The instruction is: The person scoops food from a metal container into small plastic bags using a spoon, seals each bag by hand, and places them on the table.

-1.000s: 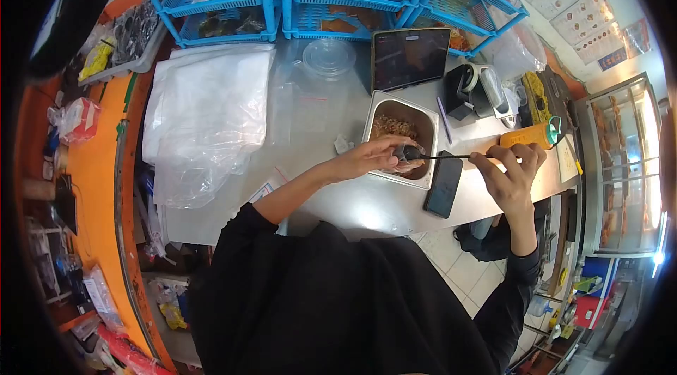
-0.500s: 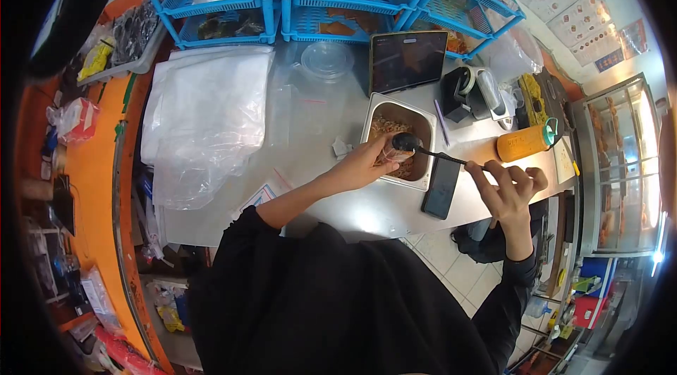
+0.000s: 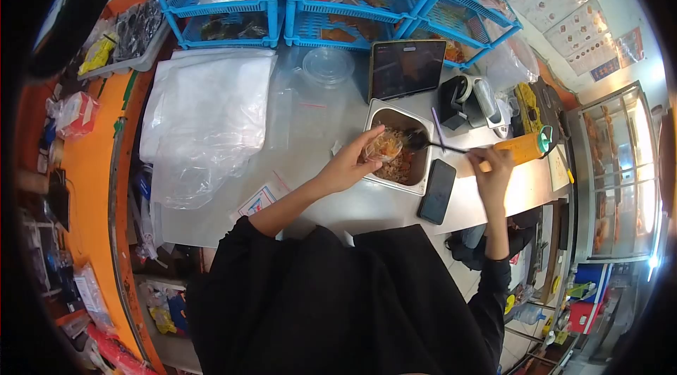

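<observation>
My left hand grips a small clear plastic cup holding orange-brown food, tilted above the near left part of a metal container. Brown shredded food lies inside that container. The fingers of my right hand are closed around the handle of a black spoon. Its bowl is over the container, just right of the cup. A dark phone rests on the metal table, right of the container.
Behind stand a tablet, blue racks and a round clear lid. Plastic bags cover the left of the table. An orange bottle is beyond my right hand, near a black device.
The spoon has moved off the cup toward the right, uncovering the food in it. My right hand has shifted slightly left and up, its fingers now more folded. The cup has moved slightly left.
</observation>
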{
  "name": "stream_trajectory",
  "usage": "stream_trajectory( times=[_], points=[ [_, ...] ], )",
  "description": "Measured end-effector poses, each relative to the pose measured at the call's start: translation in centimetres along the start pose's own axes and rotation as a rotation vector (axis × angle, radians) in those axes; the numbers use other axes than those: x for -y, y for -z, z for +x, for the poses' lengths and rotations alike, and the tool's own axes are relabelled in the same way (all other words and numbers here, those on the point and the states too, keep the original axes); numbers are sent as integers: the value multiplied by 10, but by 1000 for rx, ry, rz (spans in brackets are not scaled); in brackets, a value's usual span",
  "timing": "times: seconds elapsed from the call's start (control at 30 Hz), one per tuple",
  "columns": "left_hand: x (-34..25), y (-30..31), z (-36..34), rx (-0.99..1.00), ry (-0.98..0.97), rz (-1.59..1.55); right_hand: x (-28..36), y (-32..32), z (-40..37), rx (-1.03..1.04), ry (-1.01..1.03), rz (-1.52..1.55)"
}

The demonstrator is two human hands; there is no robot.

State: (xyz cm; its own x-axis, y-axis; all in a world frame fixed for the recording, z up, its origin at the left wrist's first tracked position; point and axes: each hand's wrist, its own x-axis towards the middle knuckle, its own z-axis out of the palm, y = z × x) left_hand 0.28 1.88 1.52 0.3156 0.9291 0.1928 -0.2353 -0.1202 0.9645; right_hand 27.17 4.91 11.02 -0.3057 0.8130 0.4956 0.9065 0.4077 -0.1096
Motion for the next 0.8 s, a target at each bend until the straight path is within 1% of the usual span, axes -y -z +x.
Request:
stream_trajectory(
  times=[0.03,0.1,0.13,0.17,0.2,0.23,0.27,0.3,0.37,0.4,0.43,0.5,0.63,0.7,0.73,0.8],
  points=[
    [-3,-2,-1,-1,-4,1,0,-14,-7,45,-2,8],
    [-8,-8,-3,52,-43,-100,17,-35,-16,-17,110,-16],
    [-9,-10,-3,53,-47,-97,32,-38,-19,31,100,72],
    [-9,-13,-4,76,-30,-159,45,-40,-20,79,87,160],
    [-9,-15,-5,102,-10,-220,55,-43,-21,75,84,162],
    [-9,-16,-5,107,-8,-215,63,-46,-22,232,-109,553],
    [-8,-18,-6,80,-48,-167,69,-48,-24,385,-306,945],
    [-7,-18,-6,53,-90,-119,74,-49,-24,380,-309,948],
    [-8,-16,-9,63,-71,-101,79,-50,-22,594,-556,1440],
    [-9,-16,-11,69,-52,-89,76,-50,-23,688,-604,1505],
    [-8,-16,-13,71,-54,-87,76,-52,-24,685,-601,1505],
    [-5,-15,-16,89,-45,-111,77,-56,-28,804,-659,1617],
    [-4,-15,-20,142,-25,-198,81,-54,-35,790,-661,1644],
    [-5,-16,-22,128,-51,-78,77,-60,-40,801,-640,1711],
    [-7,-16,-24,129,-53,-77,78,-59,-42,798,-638,1710],
    [-12,-19,-28,-107,-295,668,83,-58,-47,732,-708,1747]
  ],
)
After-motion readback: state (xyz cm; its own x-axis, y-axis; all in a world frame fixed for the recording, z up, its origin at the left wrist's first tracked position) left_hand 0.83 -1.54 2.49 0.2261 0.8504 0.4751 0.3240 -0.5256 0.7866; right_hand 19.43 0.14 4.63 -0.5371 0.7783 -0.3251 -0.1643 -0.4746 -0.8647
